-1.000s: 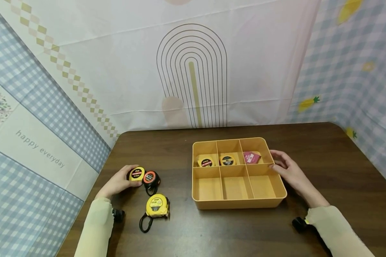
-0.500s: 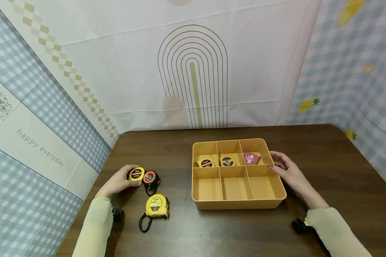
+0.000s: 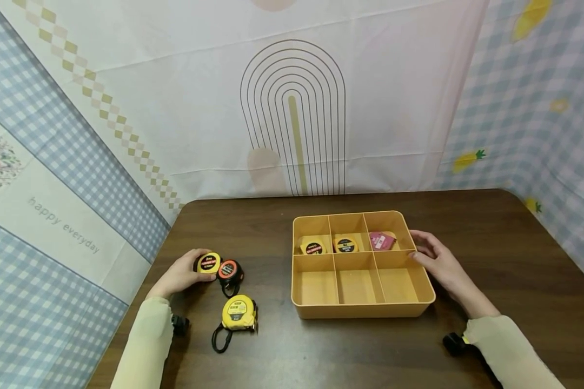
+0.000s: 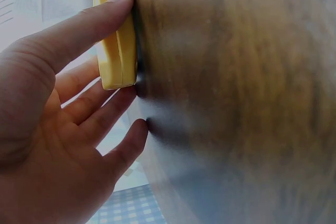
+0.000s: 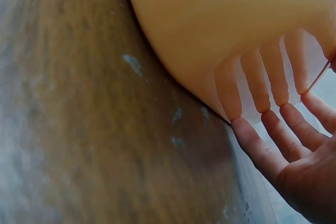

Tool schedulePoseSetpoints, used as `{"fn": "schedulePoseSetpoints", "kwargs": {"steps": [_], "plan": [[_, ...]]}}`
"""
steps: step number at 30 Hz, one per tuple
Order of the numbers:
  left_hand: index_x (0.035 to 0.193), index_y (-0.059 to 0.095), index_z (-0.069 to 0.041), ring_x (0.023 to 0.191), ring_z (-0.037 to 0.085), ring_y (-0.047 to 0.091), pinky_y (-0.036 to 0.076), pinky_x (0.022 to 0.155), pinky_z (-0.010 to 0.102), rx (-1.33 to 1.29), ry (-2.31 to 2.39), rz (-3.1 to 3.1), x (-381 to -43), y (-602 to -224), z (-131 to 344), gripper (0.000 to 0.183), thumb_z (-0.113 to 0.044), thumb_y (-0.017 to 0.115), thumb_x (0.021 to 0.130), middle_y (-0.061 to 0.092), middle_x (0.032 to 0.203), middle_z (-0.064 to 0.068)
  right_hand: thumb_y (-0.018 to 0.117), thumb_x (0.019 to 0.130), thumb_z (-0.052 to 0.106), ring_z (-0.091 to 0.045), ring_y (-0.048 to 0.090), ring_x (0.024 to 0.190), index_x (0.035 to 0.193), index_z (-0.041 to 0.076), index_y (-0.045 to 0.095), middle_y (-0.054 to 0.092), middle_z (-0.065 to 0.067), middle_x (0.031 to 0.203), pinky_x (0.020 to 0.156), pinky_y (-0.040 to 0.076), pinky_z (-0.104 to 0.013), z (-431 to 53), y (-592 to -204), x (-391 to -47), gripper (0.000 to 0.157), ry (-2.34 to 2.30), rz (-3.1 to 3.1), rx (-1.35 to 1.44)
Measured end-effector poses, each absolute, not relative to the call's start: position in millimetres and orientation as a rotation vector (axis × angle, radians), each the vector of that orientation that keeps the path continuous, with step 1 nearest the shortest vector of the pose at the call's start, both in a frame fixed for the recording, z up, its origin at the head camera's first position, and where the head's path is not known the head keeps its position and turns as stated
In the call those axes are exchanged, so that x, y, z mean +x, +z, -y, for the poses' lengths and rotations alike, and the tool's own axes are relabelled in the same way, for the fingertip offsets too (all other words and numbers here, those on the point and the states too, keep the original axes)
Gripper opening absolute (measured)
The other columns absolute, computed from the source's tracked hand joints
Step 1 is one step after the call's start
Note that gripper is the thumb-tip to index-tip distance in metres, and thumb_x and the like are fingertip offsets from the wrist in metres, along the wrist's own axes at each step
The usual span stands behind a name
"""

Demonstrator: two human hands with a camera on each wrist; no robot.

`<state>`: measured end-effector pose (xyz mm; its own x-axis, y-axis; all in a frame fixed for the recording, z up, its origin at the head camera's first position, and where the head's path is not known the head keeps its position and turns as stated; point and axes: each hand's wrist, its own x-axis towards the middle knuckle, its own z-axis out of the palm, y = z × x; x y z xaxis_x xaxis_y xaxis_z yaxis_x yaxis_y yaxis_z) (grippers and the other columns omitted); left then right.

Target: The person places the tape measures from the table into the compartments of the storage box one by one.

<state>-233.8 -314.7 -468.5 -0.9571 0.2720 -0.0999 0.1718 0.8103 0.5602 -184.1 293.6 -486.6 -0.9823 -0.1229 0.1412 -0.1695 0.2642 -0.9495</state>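
Observation:
My left hand (image 3: 182, 274) pinches a small round yellow tape measure (image 3: 208, 263) between thumb and fingers, down at the table. In the left wrist view the thumb lies across the edge of its yellow case (image 4: 116, 51). A black tape measure with an orange label (image 3: 230, 270) sits right beside it. Nearer the front lies a larger yellow tape measure (image 3: 239, 312) with a black strap. My right hand (image 3: 440, 263) holds the right side of a yellow divided box (image 3: 362, 311), thumb at the rim. In the right wrist view its fingertips touch the outer wall (image 5: 210, 30).
The back row of the box holds a yellow tape measure (image 3: 313, 247), another yellow one (image 3: 345, 245) and a pink tape measure (image 3: 382, 241), one per compartment. The front compartments show bare floors. A patterned cloth (image 3: 199, 108) hangs behind the brown table (image 3: 350, 351).

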Motion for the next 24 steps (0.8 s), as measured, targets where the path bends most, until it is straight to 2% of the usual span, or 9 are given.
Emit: {"fn": "schedulePoseSetpoints", "kwargs": {"steps": [6, 17, 24], "plan": [[0.137, 0.054, 0.003, 0.108, 0.034, 0.058, 0.046, 0.090, 0.051, 0.337, 0.842, -2.838, -234.9, -469.0, 313.2, 0.070, -0.029, 0.085, 0.082, 0.058, 0.128, 0.023, 0.058, 0.102, 0.008, 0.004, 0.056, 0.110, 0.147, -0.008, 0.035, 0.041, -0.033, 0.142, 0.080, 0.052, -0.019, -294.1, -485.5, -183.7, 0.053, 1.853, 2.456, 0.308], [0.137, 0.053, 0.004, 0.117, 0.038, 0.056, 0.045, 0.096, 0.055, 0.281, 0.862, -2.842, -239.8, -462.5, 312.8, 0.070, -0.032, 0.082, 0.085, 0.057, 0.132, 0.024, 0.058, 0.101, 0.007, 0.009, 0.055, 0.104, 0.147, -0.007, 0.035, 0.043, -0.033, 0.141, 0.080, 0.052, -0.019, -294.2, -485.6, -183.9, 0.053, 1.840, 2.474, 0.290], [0.139, 0.052, 0.004, 0.122, 0.042, 0.054, 0.043, 0.098, 0.058, 0.279, 0.828, -2.864, -243.2, -457.9, 316.8, 0.073, -0.039, 0.079, 0.087, 0.056, 0.135, 0.025, 0.058, 0.102, 0.008, 0.010, 0.054, 0.104, 0.148, -0.007, 0.035, 0.042, -0.033, 0.142, 0.080, 0.052, -0.018, -294.0, -486.5, -183.9, 0.054, 1.838, 2.482, 0.286]]}}
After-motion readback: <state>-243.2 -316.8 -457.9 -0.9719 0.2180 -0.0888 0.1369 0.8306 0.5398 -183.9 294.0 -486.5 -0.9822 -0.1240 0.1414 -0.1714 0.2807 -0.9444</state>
